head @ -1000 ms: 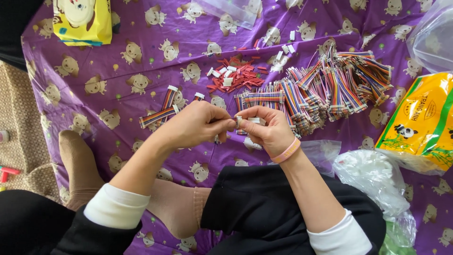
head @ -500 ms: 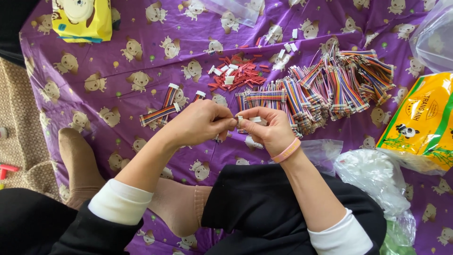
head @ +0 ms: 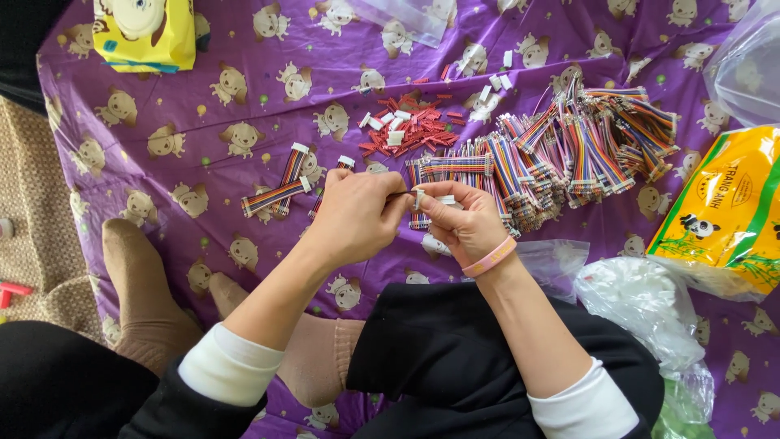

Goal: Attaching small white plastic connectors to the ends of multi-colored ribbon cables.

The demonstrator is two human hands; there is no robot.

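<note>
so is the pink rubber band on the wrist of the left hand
No, the pink rubber wristband circles the wrist of the right hand; the left hand has a bare wrist.

We count two hands at work, three finished ribbon cables lying apart, and one big pile of ribbon cables. We also see one yellow box, one yellow packet and one heap of red pieces.

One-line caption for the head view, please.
Seated over a purple animal-print cloth, left hand and right hand pinch a small white connector beside a pile of multicoloured ribbon cables.
</note>
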